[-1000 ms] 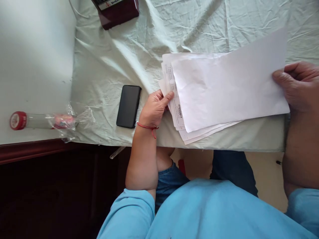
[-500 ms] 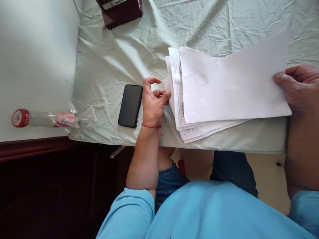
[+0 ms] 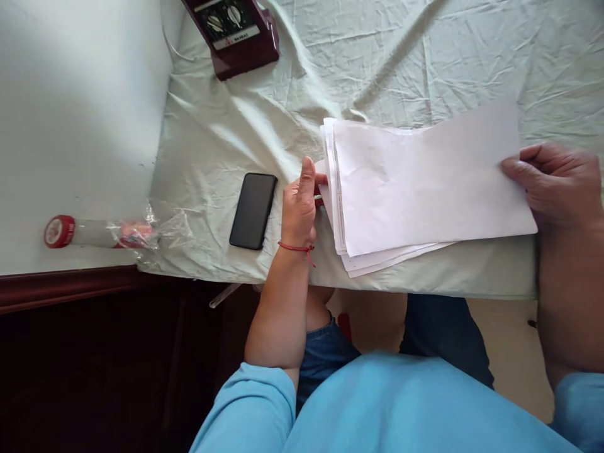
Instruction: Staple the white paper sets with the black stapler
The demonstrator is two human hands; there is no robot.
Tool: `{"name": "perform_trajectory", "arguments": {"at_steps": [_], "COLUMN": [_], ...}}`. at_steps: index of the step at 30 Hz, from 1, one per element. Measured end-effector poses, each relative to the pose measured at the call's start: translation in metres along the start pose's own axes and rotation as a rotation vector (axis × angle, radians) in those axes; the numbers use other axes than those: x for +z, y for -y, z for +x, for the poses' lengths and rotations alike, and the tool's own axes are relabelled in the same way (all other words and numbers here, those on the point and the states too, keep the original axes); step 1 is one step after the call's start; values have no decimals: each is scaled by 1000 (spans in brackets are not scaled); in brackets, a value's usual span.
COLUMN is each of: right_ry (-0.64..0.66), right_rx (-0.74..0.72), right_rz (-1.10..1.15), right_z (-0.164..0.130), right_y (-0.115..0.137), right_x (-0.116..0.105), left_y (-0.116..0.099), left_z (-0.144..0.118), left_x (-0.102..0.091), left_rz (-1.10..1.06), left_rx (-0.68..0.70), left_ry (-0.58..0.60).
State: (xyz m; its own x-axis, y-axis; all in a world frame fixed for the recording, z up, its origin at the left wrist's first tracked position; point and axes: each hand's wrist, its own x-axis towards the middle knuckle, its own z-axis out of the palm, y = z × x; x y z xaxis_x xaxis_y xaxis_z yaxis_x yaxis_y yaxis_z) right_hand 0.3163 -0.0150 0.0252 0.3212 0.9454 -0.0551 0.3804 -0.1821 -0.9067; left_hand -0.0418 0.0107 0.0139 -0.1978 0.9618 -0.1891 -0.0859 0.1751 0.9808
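Observation:
A stack of white papers (image 3: 429, 182) lies near the front edge of the cloth-covered table, its top sheet blank and its right part raised. My right hand (image 3: 554, 182) pinches the raised right edge between thumb and fingers. How many sheets it grips I cannot tell. My left hand (image 3: 302, 204), with a red string on the wrist, is at the stack's left edge. Its thumb points up, apart from the fingers, which reach to the paper edges and are partly hidden. Printed sheets show in a thin strip under the top one.
A black phone (image 3: 253, 211) lies just left of my left hand. A dark red device with dials (image 3: 243, 38) stands at the back left. A clear jar with a red lid (image 3: 94, 233), partly in plastic wrap, is at the far left by the white wall (image 3: 85, 113).
My left thumb has lifted away from the fingers, and the fingers have moved to the stack's left edge. The sheets there are lined up more evenly. My right hand still holds the paper.

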Motion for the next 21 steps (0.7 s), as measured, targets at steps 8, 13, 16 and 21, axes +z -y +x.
{"name": "perform_trajectory", "arguments": {"at_steps": [8, 13, 16, 21], "right_ry": [31, -10, -33, 2], "right_rx": [6, 10, 34, 82], "right_rz": [8, 13, -19, -52], "right_z": [1, 3, 6, 7], "right_y": [-2, -5, -7, -9], "right_x": [-1, -2, -4, -11], "left_y": [4, 2, -7, -20], "left_z": [-1, -2, -7, -14], "left_x": [4, -1, -13, -31], "left_rz": [15, -4, 138, 415], "left_rx": [116, 59, -26, -92], "left_ry": [116, 149, 296, 497]}}
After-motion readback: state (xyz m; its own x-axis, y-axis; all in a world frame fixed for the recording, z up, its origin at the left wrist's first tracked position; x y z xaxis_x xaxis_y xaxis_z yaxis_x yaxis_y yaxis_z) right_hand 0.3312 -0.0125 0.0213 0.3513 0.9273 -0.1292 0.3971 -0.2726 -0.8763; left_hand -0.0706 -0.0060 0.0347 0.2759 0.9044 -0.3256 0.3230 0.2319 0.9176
